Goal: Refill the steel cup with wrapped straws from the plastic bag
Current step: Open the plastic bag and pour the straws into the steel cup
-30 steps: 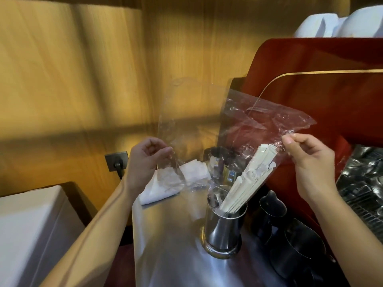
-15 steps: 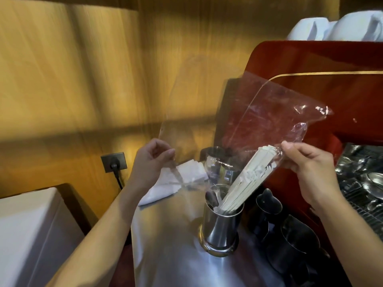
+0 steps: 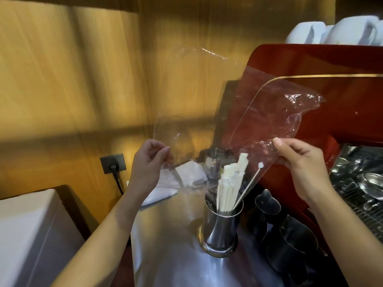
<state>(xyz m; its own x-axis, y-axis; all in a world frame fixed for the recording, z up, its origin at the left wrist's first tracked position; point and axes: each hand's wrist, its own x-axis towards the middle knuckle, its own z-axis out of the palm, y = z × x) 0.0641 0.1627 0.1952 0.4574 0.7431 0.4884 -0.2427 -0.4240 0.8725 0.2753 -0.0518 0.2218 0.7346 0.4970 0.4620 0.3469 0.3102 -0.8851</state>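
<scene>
Head view is all I have, and much of it is cut off or soft. Largest is the red machine [image 3: 331, 96] at right, which runs out of frame; the white cups [image 3: 335, 33] on top of it are clipped at the edge, and the metal grate [image 3: 360, 183] beside it is a glare of shapes I cannot sort. The pale box [image 3: 27, 235] at lower left is also cropped. The clear plastic bag [image 3: 259, 112] is hard to trace: against the wooden wall its left half nearly vanishes, and only glints mark its top edge. I see it held up over the steel counter [image 3: 165, 255], its mouth hanging down at the steel cup [image 3: 220, 228]. My left hand [image 3: 148, 168] pinches the bag's left edge between thumb and fingers; my right hand [image 3: 300, 164] is clamped on the crumpled right side. The cup stands upright on the counter, shiny, with a flared base. The wrapped straws [image 3: 228, 189], white paper, stand bunched in it, their tops still inside the bag; one thin straw [image 3: 250, 183] leans apart to the right. Dark pitchers [image 3: 290, 251] sit just right of the cup, their details lost in shadow. A white cloth [image 3: 186, 177] behind is partly veiled by plastic.
</scene>
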